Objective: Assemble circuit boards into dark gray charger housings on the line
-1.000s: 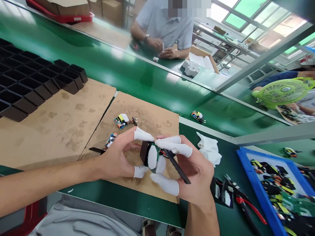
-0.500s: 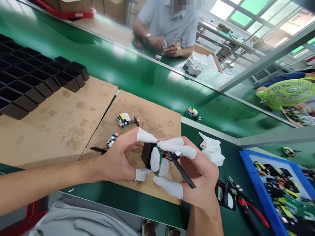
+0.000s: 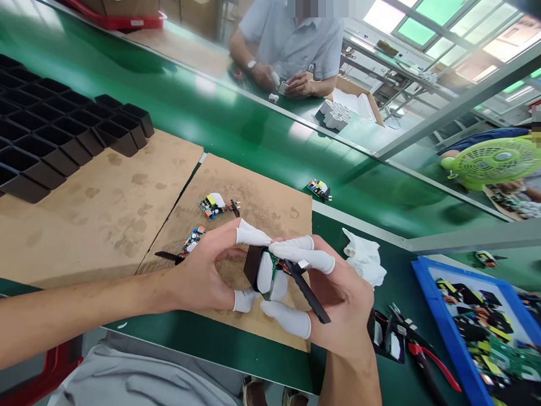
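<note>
My left hand [image 3: 203, 265], with white finger cots on its thumb and fingertip, is closed around a small open black case [image 3: 252, 266]. With my right hand [image 3: 344, 296], also in finger cots, I grip a circuit board [image 3: 274, 264] that is partly inside the case mouth. White lumps [image 3: 265, 272] cover part of the board. Red and black wires join it to a black end cover [image 3: 310, 296] with metal prongs, which sticks out tilted under my right fingers. Beyond my left hand, two more boards [image 3: 213, 206] [image 3: 194, 239] lie on the cardboard [image 3: 270, 197].
Rows of black cases [image 3: 54, 129] stand at left. A long green belt [image 3: 236, 135] carries loose boards [image 3: 319, 189]. At right are a white cloth [image 3: 363, 256], red-handled pliers [image 3: 435, 361] and a blue tray [image 3: 443, 332] of parts. A co-worker [image 3: 291, 56] sits across.
My right hand has shifted slightly left with the board and end cover, towards the case. Loose boards on the green belt have slid left. The co-worker's hands have moved a little.
</note>
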`<state>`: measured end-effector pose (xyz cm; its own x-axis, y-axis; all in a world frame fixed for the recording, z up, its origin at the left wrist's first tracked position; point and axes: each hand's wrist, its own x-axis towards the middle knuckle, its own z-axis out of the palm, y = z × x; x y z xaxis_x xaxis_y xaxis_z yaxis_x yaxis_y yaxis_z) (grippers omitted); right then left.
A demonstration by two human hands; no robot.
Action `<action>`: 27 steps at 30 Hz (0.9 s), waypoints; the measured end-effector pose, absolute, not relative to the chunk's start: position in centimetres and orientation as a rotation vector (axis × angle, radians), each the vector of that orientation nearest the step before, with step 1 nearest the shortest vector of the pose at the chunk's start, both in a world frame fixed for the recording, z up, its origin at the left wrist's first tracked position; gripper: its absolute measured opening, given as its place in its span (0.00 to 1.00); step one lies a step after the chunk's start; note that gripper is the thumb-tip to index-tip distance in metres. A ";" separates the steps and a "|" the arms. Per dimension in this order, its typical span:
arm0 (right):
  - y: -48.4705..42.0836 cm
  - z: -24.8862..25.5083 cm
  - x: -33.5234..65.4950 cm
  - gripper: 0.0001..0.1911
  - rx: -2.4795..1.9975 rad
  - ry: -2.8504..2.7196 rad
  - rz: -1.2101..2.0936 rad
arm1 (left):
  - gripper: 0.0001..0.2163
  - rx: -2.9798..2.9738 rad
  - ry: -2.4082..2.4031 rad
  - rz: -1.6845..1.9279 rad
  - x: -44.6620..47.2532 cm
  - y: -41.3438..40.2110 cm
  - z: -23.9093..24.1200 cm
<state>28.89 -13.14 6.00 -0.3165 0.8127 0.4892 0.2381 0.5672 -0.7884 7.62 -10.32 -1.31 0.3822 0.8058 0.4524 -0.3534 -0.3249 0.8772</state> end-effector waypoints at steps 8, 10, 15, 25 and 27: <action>-13.1 5.8 28.9 0.34 -0.875 -1.849 0.752 | 0.33 1.484 0.419 1.240 7.7 -10.4 -1.2; -13.1 5.8 28.9 0.34 -0.872 -1.822 0.777 | 0.33 1.490 0.416 1.260 7.6 -10.4 -1.2; -13.4 6.8 29.0 0.32 -0.805 -1.669 0.744 | 0.32 1.701 0.425 1.350 7.1 -9.5 -0.2; -15.9 11.0 26.3 0.34 -0.852 -1.558 0.571 | 0.38 1.836 0.369 1.457 3.3 -9.2 6.3; -16.2 12.2 25.4 0.35 -0.802 -1.588 0.556 | 0.39 1.850 0.344 1.499 2.5 -9.7 7.1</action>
<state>25.36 -16.20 12.18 -0.0505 0.7584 0.6498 0.1871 0.6463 -0.7398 2.45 -9.66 7.10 0.2887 0.6094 0.7385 -0.2268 -0.7058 0.6711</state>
